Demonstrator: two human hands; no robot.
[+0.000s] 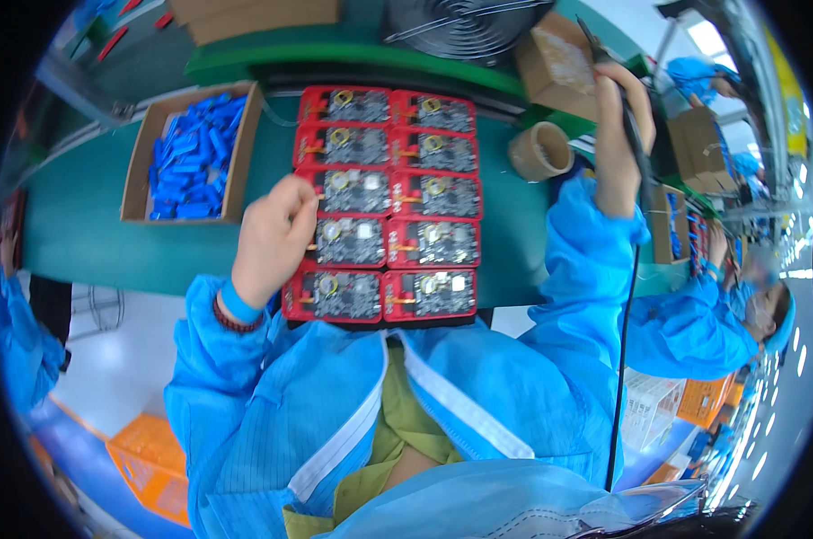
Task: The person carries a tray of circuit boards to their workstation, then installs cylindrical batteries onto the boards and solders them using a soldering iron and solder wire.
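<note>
Two columns of red holders (291, 305) lie on the green table in front of me, each carrying a dark circuit board (433, 244). Several of the boards bear a yellow ring. My left hand (273, 235) is closed at the left edge of the holders, beside the middle rows; whether anything is pinched in its fingers is hidden. Raised at the upper right, my right hand (620, 135) grips a black, pen-shaped soldering iron (595, 47). Its tip points up and away, apart from the boards. A black cable (624, 359) hangs from it past my right sleeve.
An open cardboard box (137, 175) of small blue parts (195, 162) stands left of the holders. A brown cylindrical container (541, 151), another cardboard box (564, 67) and a round fan grille (460, 27) are farther back. A co-worker (694, 332) sits to the right.
</note>
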